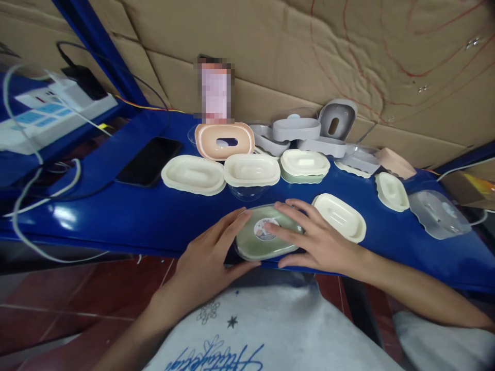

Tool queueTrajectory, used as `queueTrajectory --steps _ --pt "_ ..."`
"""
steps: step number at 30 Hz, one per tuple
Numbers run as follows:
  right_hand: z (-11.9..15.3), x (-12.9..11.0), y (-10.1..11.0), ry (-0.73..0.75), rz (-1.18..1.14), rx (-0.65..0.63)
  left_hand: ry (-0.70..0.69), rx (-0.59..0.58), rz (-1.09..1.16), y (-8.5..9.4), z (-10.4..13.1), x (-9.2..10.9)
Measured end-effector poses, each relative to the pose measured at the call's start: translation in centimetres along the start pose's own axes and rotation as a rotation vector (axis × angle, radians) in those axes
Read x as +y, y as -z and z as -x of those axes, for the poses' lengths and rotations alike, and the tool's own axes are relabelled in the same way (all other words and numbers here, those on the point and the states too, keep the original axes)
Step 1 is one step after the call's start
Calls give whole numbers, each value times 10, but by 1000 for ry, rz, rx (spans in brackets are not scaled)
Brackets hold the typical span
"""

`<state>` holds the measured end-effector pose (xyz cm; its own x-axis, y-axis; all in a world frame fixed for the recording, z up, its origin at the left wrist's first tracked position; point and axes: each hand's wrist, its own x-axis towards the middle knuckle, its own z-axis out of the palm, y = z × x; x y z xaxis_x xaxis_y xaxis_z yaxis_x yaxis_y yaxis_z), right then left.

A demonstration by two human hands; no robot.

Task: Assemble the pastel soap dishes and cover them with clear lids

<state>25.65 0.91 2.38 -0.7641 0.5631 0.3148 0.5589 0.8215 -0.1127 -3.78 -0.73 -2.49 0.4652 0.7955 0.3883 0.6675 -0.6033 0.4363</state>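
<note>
The left hand (204, 255) and right hand (323, 239) clasp the green box (265, 248), fingers splayed; it looks light, stiff, slick, best held by its ends.

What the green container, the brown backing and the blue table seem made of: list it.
Green container: probably plastic, smooth and glossy, with pale glints at its rim. Brown backing: looks like cardboard, dull, showing creases and fold lines. Blue table: glossy, with a bright reflection; perhaps painted metal.

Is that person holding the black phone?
No, the left hand and right hand are both on the green box, and the black phone lies on the blue table.
</note>
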Motion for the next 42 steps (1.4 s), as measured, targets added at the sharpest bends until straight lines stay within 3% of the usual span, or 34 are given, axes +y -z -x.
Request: queueTrajectory --steps 12,16,29,34,39,42 --pt "4 -4 0 4 103 -22 -1 -15 21 1 0 0" --pt "5 -3 0 -14 26 -45 12 -19 36 2 -1 0" --pt "7 -2 -7 -35 -33 99 -7 1 22 1 -2 -1" --pt "4 1 -10 -27 -28 59 3 6 8 1 -2 -1" --pt "8 9 20 -42 -34 -27 0 -5 27 2 1 -1" --pt "39 5 53 -261 76 6 -15 -6 31 5 1 -1"
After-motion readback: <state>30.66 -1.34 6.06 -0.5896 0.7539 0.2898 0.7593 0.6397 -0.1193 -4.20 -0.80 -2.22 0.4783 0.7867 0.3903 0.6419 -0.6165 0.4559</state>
